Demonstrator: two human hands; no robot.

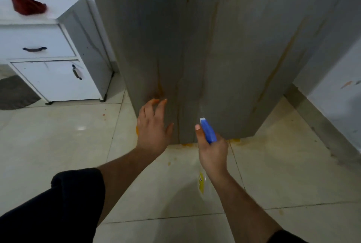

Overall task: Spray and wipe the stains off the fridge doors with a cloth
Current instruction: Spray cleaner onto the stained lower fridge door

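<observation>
Head view, looking down at the grey fridge (214,47), two doors with a seam running down the middle. Orange streaks (161,88) run down both doors, heaviest low on the left door, and a long one sits on the right side panel.

Left hand (154,127) is low on the left door, just under the heavy streak. Its fingers are spread and nearly straight and it holds nothing. Fingertips are at the door surface; real contact can't be told.

Right hand (213,151) is in front of the fridge's bottom edge, just right of the seam. It is wrapped around the neck of a spray bottle (208,130), thumb up along the blue head. The white nozzle tip points at the right door, close to it. The bottle body hangs below the wrist, blurred, with a yellow label.

Red cloth (27,5) is well left of the fridge, lying bunched on top of a white cabinet (48,43), in neither hand.

Tiled floor (58,145) shows orange puddles right at the fridge base and small spots in front. Grey mat (13,92) lies far left of the fridge, beside the cabinet. Dark sleeve (68,203) covers the left upper arm.
</observation>
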